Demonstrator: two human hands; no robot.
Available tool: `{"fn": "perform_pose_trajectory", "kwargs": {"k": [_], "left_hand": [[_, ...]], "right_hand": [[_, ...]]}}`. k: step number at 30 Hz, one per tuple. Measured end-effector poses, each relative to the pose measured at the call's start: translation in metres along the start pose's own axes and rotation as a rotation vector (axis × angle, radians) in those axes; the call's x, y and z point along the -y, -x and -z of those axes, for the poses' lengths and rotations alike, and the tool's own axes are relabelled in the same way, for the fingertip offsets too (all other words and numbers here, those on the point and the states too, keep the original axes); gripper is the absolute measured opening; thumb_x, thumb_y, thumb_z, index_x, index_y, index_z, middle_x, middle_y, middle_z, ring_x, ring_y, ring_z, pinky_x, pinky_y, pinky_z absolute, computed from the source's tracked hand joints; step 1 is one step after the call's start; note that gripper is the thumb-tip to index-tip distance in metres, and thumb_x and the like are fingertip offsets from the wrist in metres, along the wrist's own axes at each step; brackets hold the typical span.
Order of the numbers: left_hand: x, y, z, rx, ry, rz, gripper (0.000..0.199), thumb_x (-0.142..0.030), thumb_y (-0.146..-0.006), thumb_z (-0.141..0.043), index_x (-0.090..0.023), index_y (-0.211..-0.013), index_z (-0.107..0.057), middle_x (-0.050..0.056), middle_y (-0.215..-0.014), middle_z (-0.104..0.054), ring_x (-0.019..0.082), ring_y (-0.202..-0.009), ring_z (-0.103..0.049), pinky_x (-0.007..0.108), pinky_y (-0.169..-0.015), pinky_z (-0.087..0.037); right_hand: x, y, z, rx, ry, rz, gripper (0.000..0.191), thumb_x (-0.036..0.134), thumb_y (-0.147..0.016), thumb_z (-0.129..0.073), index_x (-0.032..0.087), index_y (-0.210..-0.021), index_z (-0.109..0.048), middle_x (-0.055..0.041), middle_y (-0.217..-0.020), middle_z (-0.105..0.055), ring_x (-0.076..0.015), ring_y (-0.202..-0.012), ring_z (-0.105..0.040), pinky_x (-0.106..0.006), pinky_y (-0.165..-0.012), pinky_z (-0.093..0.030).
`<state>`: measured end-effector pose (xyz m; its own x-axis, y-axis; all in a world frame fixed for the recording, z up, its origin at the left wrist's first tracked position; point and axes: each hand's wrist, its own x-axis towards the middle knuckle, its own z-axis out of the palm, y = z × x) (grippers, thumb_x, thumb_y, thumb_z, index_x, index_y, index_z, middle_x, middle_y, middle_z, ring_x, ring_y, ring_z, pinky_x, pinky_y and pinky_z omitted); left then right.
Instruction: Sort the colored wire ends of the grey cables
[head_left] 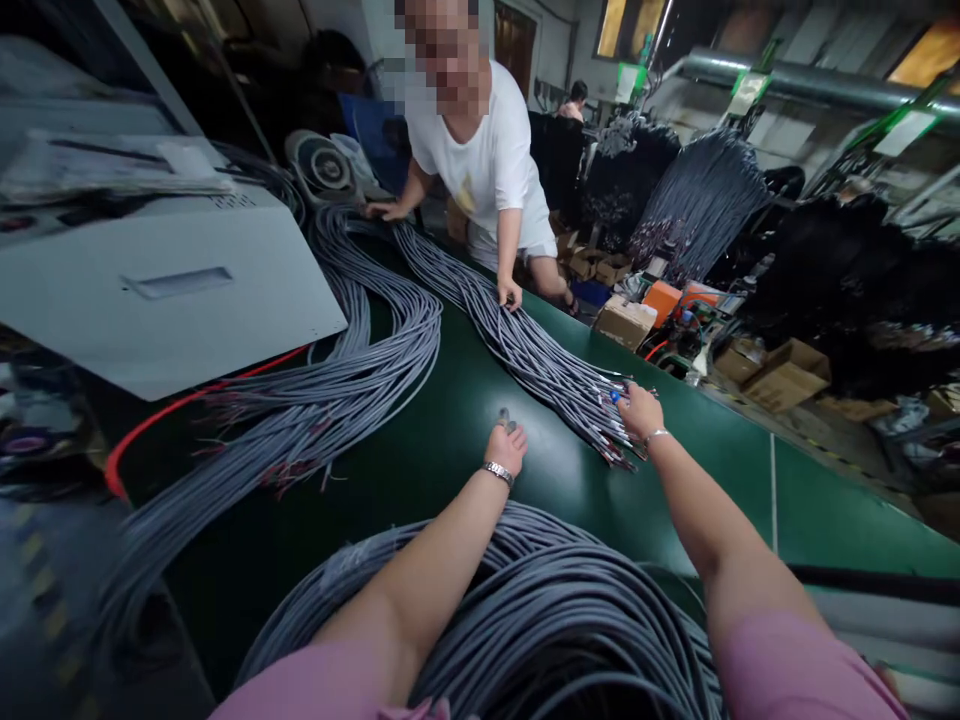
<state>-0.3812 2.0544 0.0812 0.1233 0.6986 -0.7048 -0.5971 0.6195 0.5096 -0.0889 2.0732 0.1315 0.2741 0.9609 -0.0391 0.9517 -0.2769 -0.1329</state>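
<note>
As the right hand grips slender grey cables, left hand unclenched, glossy green tabletop

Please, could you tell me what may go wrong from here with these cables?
The right hand is at the splayed wire ends of the far bundle; these might prick it or catch on the bracelet. The left bundle appears to hang over the edge of the green table, so its weight could perhaps drag it off.
</note>
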Motion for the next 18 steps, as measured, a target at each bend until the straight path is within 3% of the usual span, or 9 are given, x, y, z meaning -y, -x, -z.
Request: {"fn": "perform_pose_trajectory", "kwargs": {"k": [3, 6, 10, 14, 18], "left_hand": [[0.025, -0.026, -0.007, 0.040, -0.002, -0.034, 0.054, -0.057, -0.088, -0.046, -0.019, -0.126, -0.047, 0.017, -0.144, -0.043, 0.026, -0.139, -0.035, 0.044, -0.113, -0.028], [0.049, -0.037, 0.000, 0.124, -0.047, -0.048, 0.053, -0.055, -0.085, -0.053, -0.021, -0.126, -0.049, 0.016, -0.144, -0.044, 0.027, -0.139, -0.036, 0.045, -0.115, -0.024], [0.060, -0.044, 0.003, 0.169, -0.029, -0.027, 0.060, -0.061, -0.080, -0.058, -0.023, -0.125, -0.052, 0.016, -0.147, -0.042, 0.030, -0.139, -0.035, 0.046, -0.115, -0.024], [0.055, -0.052, -0.001, 0.168, -0.026, -0.059, 0.063, -0.063, -0.081, -0.056, -0.024, -0.129, -0.050, 0.016, -0.148, -0.040, 0.029, -0.139, -0.035, 0.044, -0.114, -0.025], [0.041, -0.058, -0.002, 0.098, -0.029, -0.073, 0.067, -0.062, -0.086, -0.049, -0.024, -0.140, -0.040, 0.016, -0.149, -0.039, 0.027, -0.137, -0.039, 0.042, -0.114, -0.025]], "right_hand": [[0.014, -0.065, -0.016, 0.008, 0.029, 0.056, 0.055, 0.048, -0.092, -0.042, 0.011, -0.131, -0.048, -0.0203, -0.126, -0.059, -0.0309, -0.117, -0.054, -0.038, -0.097, -0.039], [0.031, -0.126, -0.049, 0.060, 0.029, 0.113, 0.065, 0.053, -0.092, -0.041, 0.009, -0.140, -0.039, -0.0209, -0.136, -0.052, -0.0310, -0.123, -0.051, -0.038, -0.101, -0.038], [0.040, -0.179, -0.094, 0.126, 0.009, 0.128, 0.079, 0.061, -0.091, -0.036, 0.004, -0.145, -0.030, -0.0263, -0.143, -0.042, -0.0363, -0.129, -0.044, -0.045, -0.103, -0.036], [0.040, -0.192, -0.114, 0.119, 0.022, 0.061, 0.092, 0.078, -0.081, -0.035, 0.006, -0.137, -0.042, -0.0283, -0.134, -0.050, -0.0417, -0.123, -0.048, -0.052, -0.099, -0.037], [0.060, -0.160, -0.117, 0.257, -0.111, 0.101, 0.089, 0.082, -0.078, -0.036, 0.006, -0.121, -0.054, -0.0282, -0.125, -0.056, -0.0396, -0.118, -0.053, -0.048, -0.097, -0.039]]}}
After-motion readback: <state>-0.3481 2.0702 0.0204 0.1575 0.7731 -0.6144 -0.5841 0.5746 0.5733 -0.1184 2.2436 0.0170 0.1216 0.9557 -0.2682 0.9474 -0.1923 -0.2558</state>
